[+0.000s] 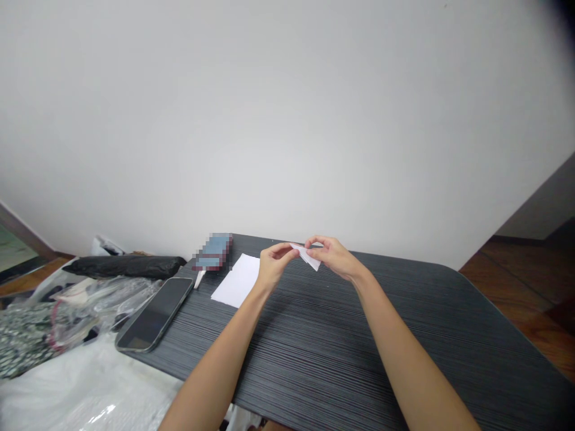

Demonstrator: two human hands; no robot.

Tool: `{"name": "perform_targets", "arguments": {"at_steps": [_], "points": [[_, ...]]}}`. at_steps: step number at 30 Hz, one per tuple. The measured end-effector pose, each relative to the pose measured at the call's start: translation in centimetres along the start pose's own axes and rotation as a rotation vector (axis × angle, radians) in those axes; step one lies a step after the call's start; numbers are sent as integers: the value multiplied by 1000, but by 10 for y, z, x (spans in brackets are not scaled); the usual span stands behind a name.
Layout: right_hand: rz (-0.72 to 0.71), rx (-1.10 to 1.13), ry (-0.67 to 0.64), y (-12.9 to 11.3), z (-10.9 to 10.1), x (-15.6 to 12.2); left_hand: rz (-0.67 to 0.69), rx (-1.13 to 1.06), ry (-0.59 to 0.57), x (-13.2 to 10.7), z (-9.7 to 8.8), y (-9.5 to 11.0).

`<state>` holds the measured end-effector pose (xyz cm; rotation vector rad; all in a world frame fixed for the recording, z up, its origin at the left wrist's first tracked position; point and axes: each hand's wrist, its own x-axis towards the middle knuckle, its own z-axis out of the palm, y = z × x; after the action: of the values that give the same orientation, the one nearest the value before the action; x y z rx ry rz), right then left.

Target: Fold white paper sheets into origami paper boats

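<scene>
Both hands, left hand [272,263] and right hand [333,256], raised above the surface [341,335], fingers pinching a folded paper [309,255] at opposite ends, apparently to crease it; spare sheet [236,280] at nine o'clock.

You are in a home room: a dark grained table [404,335] against a bare white wall [287,120], wooden flooring [530,287], a phone [155,314] and plastic-bagged household clutter [76,305] alongside

In the middle of the frame, the left hand [273,265] and the right hand [333,256] pinch a small folded white paper [309,255] between their fingertips, above the dark striped table [404,335]. Left of the hands, a white sheet [236,280] lies flat. A black phone [155,313] rests at the table's left edge, screen up.
</scene>
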<state>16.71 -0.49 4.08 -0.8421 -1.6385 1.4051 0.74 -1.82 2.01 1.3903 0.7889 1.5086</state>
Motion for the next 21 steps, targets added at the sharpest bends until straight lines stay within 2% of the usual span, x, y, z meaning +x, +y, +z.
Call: {"name": "perform_targets", "arguments": {"at_steps": [3, 9, 14, 21], "points": [[29, 4, 8, 0, -1, 0, 0, 7, -3, 1, 0, -2], [92, 69, 13, -3, 1, -2, 15, -16, -126, 1, 0, -7], [134, 131, 4, 2, 0, -1, -10, -3, -56, 2, 0, -16], [199, 144, -5, 8, -2, 2, -11, -11, -93, 2, 1, -22]]}}
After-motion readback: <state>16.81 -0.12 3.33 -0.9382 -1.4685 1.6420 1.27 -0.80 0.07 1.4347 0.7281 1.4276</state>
